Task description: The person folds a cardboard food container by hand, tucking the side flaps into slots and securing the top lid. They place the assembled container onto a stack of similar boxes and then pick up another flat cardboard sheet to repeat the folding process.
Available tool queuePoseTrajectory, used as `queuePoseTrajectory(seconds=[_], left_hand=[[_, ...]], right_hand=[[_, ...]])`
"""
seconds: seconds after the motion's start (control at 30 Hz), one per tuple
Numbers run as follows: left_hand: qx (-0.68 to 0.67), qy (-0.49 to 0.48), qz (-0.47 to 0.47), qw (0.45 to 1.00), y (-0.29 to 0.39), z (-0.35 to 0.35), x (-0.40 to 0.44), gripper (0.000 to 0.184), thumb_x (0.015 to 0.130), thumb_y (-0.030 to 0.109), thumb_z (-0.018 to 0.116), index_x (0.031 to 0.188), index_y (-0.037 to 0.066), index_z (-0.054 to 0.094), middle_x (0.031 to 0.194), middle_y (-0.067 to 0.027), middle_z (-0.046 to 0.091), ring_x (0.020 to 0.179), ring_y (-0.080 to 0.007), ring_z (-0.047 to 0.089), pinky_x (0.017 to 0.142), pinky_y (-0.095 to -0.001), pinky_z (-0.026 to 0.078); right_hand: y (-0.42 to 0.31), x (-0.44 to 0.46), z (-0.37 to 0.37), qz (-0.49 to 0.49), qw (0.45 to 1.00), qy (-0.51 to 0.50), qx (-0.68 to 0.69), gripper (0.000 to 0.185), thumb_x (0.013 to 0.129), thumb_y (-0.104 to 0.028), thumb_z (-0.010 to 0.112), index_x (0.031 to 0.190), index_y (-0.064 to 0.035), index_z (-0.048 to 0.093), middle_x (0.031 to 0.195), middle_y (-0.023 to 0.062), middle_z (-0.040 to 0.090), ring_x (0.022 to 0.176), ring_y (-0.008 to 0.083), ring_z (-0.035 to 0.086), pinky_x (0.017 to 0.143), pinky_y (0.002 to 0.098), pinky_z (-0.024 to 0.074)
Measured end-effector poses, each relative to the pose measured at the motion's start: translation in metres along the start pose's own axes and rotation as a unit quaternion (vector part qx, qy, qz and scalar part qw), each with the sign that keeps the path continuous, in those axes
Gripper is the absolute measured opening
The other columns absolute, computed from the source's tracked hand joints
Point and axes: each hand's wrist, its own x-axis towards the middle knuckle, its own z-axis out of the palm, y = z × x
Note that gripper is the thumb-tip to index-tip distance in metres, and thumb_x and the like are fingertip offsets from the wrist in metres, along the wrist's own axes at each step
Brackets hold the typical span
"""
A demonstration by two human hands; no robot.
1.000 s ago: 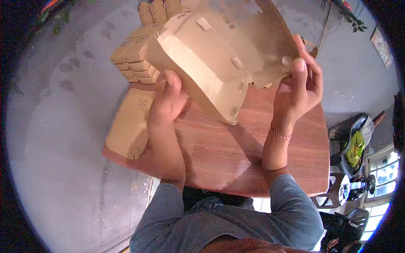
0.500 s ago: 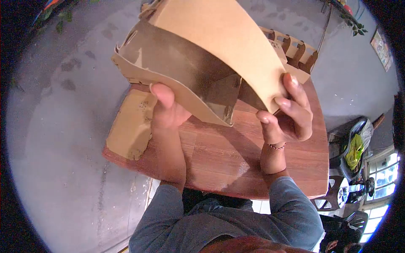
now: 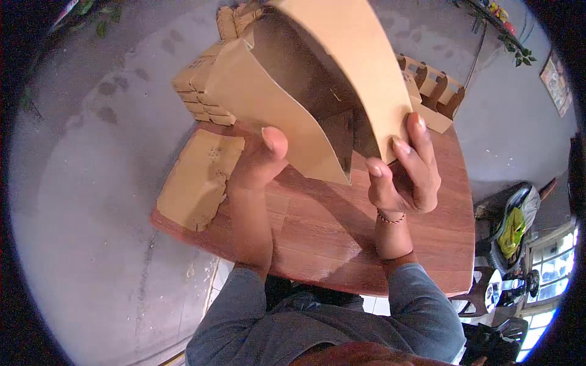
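Observation:
A brown cardboard box, partly folded with its dark inside showing, is held up above the wooden table. My left hand grips its lower left wall, thumb on the outside and the other fingers hidden. On the right, my right hand pinches the corner of the long curved flap between thumb and fingers. A flat cardboard piece lies on the table left of my left forearm.
Folded cardboard boxes are stacked at the back left of the table. An open cardboard piece with slots stands at the back right. Beyond the right edge are a chair and a bag with yellow in it.
The box has been turned, and its curved flap now faces up toward the right. My right hand has moved down and taken the flap's corner; my left hand has shifted slightly right.

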Motion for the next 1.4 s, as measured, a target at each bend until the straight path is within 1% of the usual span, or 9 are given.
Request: queuePoseTrajectory(seconds=[0.1, 0.5, 0.6, 0.67, 1.0, 1.1, 1.17, 1.27, 1.4], left_hand=[[-0.230, -0.048, 0.044, 0.971, -0.040, -0.045, -0.020, 0.086, 0.085, 0.062, 0.058, 0.147, 0.011, 0.029, 0.146, -0.0064, 0.041, 0.133, -0.0249, 0.041, 0.108, -0.0487, 0.035], [0.255, 0.167, -0.050, 0.951, 0.018, 0.039, 0.015, 0.065, 0.101, 0.057, 0.019, 0.119, -0.001, 0.043, 0.115, -0.0236, 0.047, 0.109, -0.0332, 0.047, 0.101, -0.0391, 0.034], [0.210, 0.232, -0.063, 0.948, 0.013, 0.033, 0.012, 0.075, 0.099, 0.062, 0.013, 0.125, -0.003, 0.041, 0.125, -0.0254, 0.045, 0.119, -0.0355, 0.044, 0.107, -0.0404, 0.028], [-0.151, 0.162, -0.024, 0.975, -0.021, -0.008, -0.007, 0.109, 0.077, 0.087, 0.032, 0.152, 0.009, 0.014, 0.155, -0.0134, 0.020, 0.142, -0.0304, 0.024, 0.113, -0.0460, 0.025], [0.031, 0.338, -0.057, 0.939, 0.050, 0.095, 0.028, 0.103, 0.079, 0.086, 0.024, 0.152, 0.014, 0.013, 0.156, -0.0106, 0.019, 0.142, -0.0302, 0.024, 0.114, -0.0450, 0.026], [-0.232, 0.313, -0.019, 0.921, 0.033, 0.068, 0.018, 0.103, 0.078, 0.088, 0.020, 0.153, 0.017, 0.013, 0.156, -0.0103, 0.018, 0.142, -0.0296, 0.024, 0.113, -0.0446, 0.028], [0.035, 0.357, -0.014, 0.933, 0.029, 0.088, 0.029, 0.103, 0.078, 0.088, 0.017, 0.152, 0.016, 0.016, 0.153, -0.0106, 0.027, 0.137, -0.0293, 0.033, 0.109, -0.0431, 0.034], [0.069, 0.060, 0.038, 0.995, 0.042, 0.086, 0.016, 0.089, 0.092, 0.071, 0.030, 0.135, -0.006, 0.039, 0.128, -0.0206, 0.053, 0.118, -0.0269, 0.052, 0.098, -0.0361, 0.044], [0.084, 0.022, 0.048, 0.995, 0.019, 0.061, 0.034, 0.107, 0.078, 0.083, 0.041, 0.147, 0.004, 0.024, 0.139, -0.0163, 0.045, 0.123, -0.0307, 0.049, 0.103, -0.0394, 0.043]], right_hand=[[-0.003, 0.003, 0.002, -0.014, 0.999, -0.032, 0.030, 0.035, 0.068, -0.006, 0.083, 0.098, 0.0007, 0.066, 0.115, 0.0221, 0.064, 0.108, 0.0443, 0.062, 0.087, 0.0470, 0.0564], [0.002, -0.006, 0.013, -0.007, 0.998, -0.061, 0.027, 0.031, 0.066, -0.006, 0.085, 0.093, -0.0042, 0.070, 0.110, 0.0131, 0.069, 0.109, 0.0378, 0.064, 0.071, 0.0331, 0.0576], [0.006, -0.008, 0.016, -0.024, 0.998, -0.041, 0.038, 0.031, 0.065, -0.005, 0.085, 0.093, -0.0047, 0.071, 0.110, 0.0129, 0.069, 0.107, 0.0357, 0.065, 0.067, 0.0302, 0.0561], [0.005, -0.009, 0.013, -0.020, 0.997, -0.069, 0.005, 0.031, 0.065, -0.004, 0.085, 0.092, -0.0043, 0.071, 0.110, 0.0134, 0.069, 0.105, 0.0352, 0.066, 0.070, 0.0299, 0.0566], [0.004, -0.010, 0.018, -0.027, 0.998, -0.046, 0.016, 0.030, 0.063, -0.008, 0.087, 0.089, -0.0057, 0.072, 0.108, 0.0111, 0.070, 0.104, 0.0347, 0.067, 0.072, 0.0331, 0.0581], [0.004, -0.011, 0.021, -0.050, 0.997, -0.062, -0.006, 0.028, 0.064, -0.008, 0.086, 0.088, -0.0064, 0.073, 0.107, 0.0083, 0.070, 0.105, 0.0355, 0.066, 0.073, 0.0366, 0.0591], [0.004, -0.011, 0.023, -0.050, 0.996, -0.072, -0.013, 0.029, 0.063, -0.008, 0.086, 0.089, -0.0061, 0.073, 0.105, 0.0059, 0.071, 0.104, 0.0362, 0.066, 0.074, 0.0384, 0.0594], [0.007, -0.015, 0.033, -0.063, 0.995, -0.083, -0.004, 0.029, 0.065, -0.010, 0.085, 0.091, -0.0059, 0.073, 0.106, 0.0041, 0.071, 0.106, 0.0369, 0.065, 0.076, 0.0384, 0.0597], [0.003, -0.011, 0.032, -0.033, 0.992, -0.115, 0.033, 0.025, 0.072, -0.010, 0.079, 0.095, -0.0045, 0.073, 0.108, 0.0083, 0.070, 0.109, 0.0387, 0.063, 0.087, 0.0438, 0.0562]])
